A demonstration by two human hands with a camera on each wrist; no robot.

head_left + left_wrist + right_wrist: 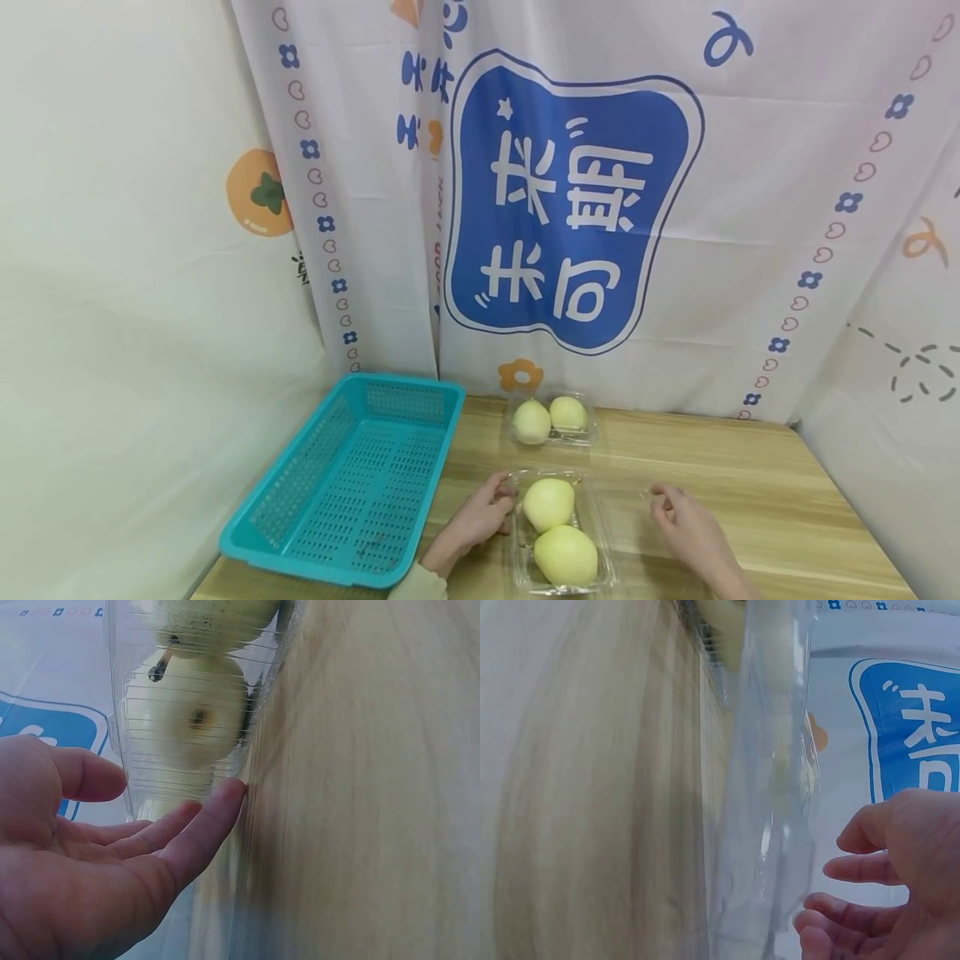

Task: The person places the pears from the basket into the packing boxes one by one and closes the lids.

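Two yellow pears (566, 555) lie one behind the other in a clear plastic clamshell box (517, 575) on the table. Its transparent lid (761, 877) is folded out to the right. My left hand (480, 512) is at the box's left side; in the left wrist view its straight fingers (206, 832) reach along the ribbed wall, the thumb apart from them. On the right, my right hand (693, 533) is beside the lid's outer edge, fingers loosely bent with nothing between them. The right wrist view shows its fingertips right at that edge.
A second clear box (588, 437) with two pears stands behind, near the curtain (720, 333). To the left is a turquoise perforated basket (337, 571). All of these are on the wood-grain table (750, 475), with hanging cloth at its back and sides.
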